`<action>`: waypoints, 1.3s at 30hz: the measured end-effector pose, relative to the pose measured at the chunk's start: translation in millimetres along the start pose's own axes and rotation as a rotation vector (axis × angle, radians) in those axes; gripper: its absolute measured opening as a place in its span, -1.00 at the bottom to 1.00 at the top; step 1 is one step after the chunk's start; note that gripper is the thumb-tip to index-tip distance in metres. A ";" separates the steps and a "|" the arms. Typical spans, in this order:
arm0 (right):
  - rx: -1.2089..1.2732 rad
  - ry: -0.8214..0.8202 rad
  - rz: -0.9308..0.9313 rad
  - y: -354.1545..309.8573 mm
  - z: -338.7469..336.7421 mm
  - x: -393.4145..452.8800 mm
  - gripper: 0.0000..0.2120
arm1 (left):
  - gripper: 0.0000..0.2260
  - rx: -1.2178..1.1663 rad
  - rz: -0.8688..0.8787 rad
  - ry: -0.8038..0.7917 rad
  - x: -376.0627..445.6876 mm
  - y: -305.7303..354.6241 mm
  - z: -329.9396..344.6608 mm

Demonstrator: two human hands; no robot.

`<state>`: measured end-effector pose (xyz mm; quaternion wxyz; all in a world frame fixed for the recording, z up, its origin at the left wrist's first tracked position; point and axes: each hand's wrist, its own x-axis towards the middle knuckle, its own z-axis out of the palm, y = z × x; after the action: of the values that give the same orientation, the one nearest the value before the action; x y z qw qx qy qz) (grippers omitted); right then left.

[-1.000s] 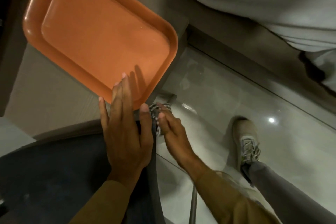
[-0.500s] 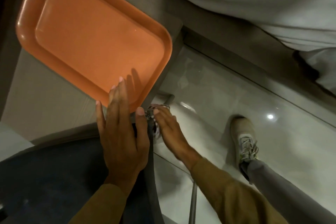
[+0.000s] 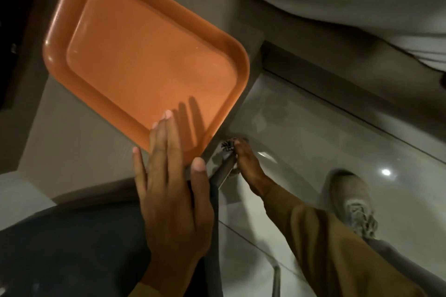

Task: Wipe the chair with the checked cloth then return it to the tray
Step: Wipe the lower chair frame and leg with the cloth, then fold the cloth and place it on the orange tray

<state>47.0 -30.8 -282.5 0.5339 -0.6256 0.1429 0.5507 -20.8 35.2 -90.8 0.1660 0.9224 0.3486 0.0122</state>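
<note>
With the left hand point(image 3: 172, 190) flat, fingers spread, on the chair point(image 3: 72, 248) seat, the right hand point(image 3: 245, 161) pinches the checked cloth point(image 3: 227, 145) low beside a leg, below the empty tray point(image 3: 144, 60), where it could slip to the floor.

The scene is dim and warm-toned, with a soft, slightly grainy look throughout. Light falls from above: the left hand point(image 3: 169, 190) casts sharp finger shadows onto the orange tray point(image 3: 58, 38), whose rim carries faint highlights. The glossy floor point(image 3: 313, 132) mirrors a small bright spot of a lamp as glare near the shoe point(image 3: 354, 202), with a paler streak beside the right hand point(image 3: 246, 164). The upper left corner sinks into near black. Wide-angle distortion bends straight edges toward the frame borders. The dark chair seat point(image 3: 72, 248) shows little detail, and the sleeves at the bottom edge are blurred.
</note>
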 end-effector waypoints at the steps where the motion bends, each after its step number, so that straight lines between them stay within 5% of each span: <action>1: 0.016 -0.012 0.010 -2.9 -0.4 -11.4 -0.70 | -0.43 0.018 -0.004 -0.007 -1.5 0.6 -1.3; 8: -0.021 -0.164 -0.332 -5.1 13.3 -125.5 -0.62 | -0.41 0.051 -0.024 -0.046 -0.7 8.9 -6.0; 17: 0.030 0.046 -0.017 13.4 -4.9 15.0 -0.71 | -0.39 0.045 0.047 0.021 0.5 0.0 2.0; 22: -0.014 0.090 -0.198 10.2 3.6 -57.9 -0.68 | -0.39 0.023 0.060 0.061 -0.2 -2.4 6.6; 28: -0.187 -0.075 -0.249 -56.1 -12.0 -135.1 -0.77 | -0.42 -0.053 0.028 0.041 0.8 -2.4 0.7; 31: -0.031 -0.010 -0.080 -101.1 -42.5 -166.5 -0.77 | -0.46 -0.284 -0.163 0.023 3.4 8.4 -11.7; 34: 0.259 -0.078 0.018 -153.9 -63.9 -198.0 -0.72 | -0.53 -0.933 -0.610 0.000 20.0 37.4 -46.5; 36: 0.438 -0.164 0.091 -198.1 -70.1 -215.3 -0.48 | -0.50 -1.311 -0.702 -0.129 31.0 60.2 -68.8; 39: 0.542 -0.459 0.175 -260.5 -61.9 -235.4 -0.10 | -0.42 -1.491 -0.810 -0.314 40.7 86.7 -108.3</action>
<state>196.8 -76.9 37.6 0.6493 -0.3068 0.2133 0.6624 50.4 32.9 35.1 0.7660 0.3680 0.5247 0.0503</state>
